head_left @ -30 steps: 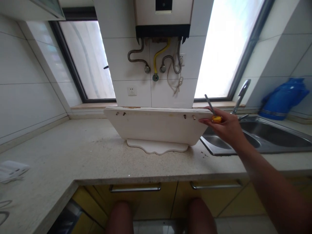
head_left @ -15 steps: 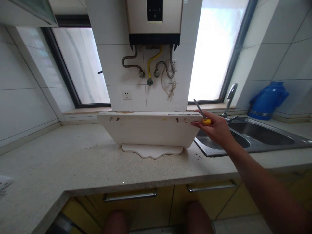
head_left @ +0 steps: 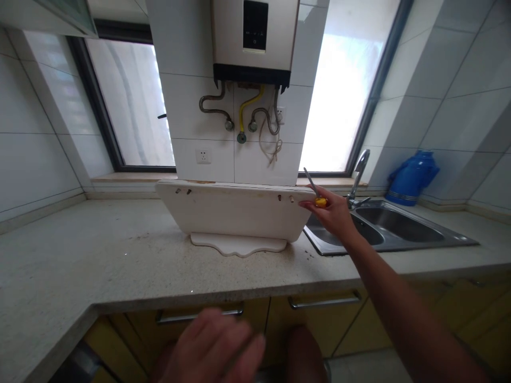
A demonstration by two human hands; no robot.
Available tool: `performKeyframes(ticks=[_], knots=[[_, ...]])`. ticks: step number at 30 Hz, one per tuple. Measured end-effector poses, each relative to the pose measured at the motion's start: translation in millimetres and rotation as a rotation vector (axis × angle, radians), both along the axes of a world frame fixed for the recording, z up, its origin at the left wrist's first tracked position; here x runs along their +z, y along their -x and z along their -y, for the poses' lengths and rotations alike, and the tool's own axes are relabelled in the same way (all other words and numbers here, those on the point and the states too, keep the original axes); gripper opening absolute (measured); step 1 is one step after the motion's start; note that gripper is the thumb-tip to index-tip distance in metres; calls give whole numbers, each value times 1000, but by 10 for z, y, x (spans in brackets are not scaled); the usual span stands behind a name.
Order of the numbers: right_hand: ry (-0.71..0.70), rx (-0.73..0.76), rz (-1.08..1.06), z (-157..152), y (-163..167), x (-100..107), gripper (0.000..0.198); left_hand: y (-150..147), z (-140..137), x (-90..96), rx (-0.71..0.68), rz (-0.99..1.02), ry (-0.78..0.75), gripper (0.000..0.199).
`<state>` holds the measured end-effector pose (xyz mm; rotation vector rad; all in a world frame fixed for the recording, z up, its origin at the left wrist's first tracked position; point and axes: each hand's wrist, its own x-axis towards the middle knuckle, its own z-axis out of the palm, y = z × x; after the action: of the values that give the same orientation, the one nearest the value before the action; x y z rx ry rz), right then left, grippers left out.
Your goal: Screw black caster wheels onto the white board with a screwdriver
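Observation:
A white wooden shelf board (head_left: pixel 235 213) stands upside down on the stone counter, leaning against the tiled pillar, with small dowels sticking out near its top edge. My right hand (head_left: pixel 333 213) rests at the board's right end and grips a screwdriver (head_left: pixel 315 194) with a yellow handle, its metal shaft pointing up and left. My left hand (head_left: pixel 215 351) comes into view at the bottom, blurred, fingers apart, holding nothing, in front of the cabinet drawers.
A steel double sink (head_left: pixel 383 226) with a tap (head_left: pixel 359 165) lies right of the board. A blue jug (head_left: pixel 411 175) stands behind the sink. A water heater (head_left: pixel 255 40) with hoses hangs above, a wall socket (head_left: pixel 203 156) below it. The counter (head_left: pixel 99 255) wraps round to the left.
My view has shifted right and back, so the board and sink sit further left. My left hand has risen into view at the bottom. My right hand keeps the screwdriver at the board's end.

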<state>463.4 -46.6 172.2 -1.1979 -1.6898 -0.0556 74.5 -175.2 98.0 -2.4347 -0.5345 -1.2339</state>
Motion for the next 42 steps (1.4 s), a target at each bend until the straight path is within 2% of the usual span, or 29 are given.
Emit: performKeyframes(ticks=[3,6,8,10,12,15,17,22,30,37,42], knots=[[0,-22,24,10,17,6,51,-604,-526,374,44,111,112,43],[12,-28,53,25,24,37,48,-1065,-1120,903,137,76,183,51],[22,-29,66,33,24,56,46,-1218,-1461,1208,222,-84,321,67],[32,-27,68,35,23,64,45,-1275,-1718,1417,199,-213,395,77],[36,-21,59,34,23,58,46,-1281,-1883,1538,169,-352,459,73],[35,-1,34,25,25,35,47,-1278,-1993,1619,166,-469,527,55],[34,18,14,15,27,20,47,-1292,-2019,1645,179,-488,553,51],[22,43,-27,-17,25,-4,47,-1341,-2082,1687,183,-473,602,52],[26,48,-63,-28,19,-34,48,-1349,-2227,1745,42,-466,711,56],[24,51,-80,-24,21,-47,48,-1360,-2215,1836,-61,-436,835,65],[25,50,-85,-31,18,-46,47,-1427,-2157,1803,28,-302,846,62]])
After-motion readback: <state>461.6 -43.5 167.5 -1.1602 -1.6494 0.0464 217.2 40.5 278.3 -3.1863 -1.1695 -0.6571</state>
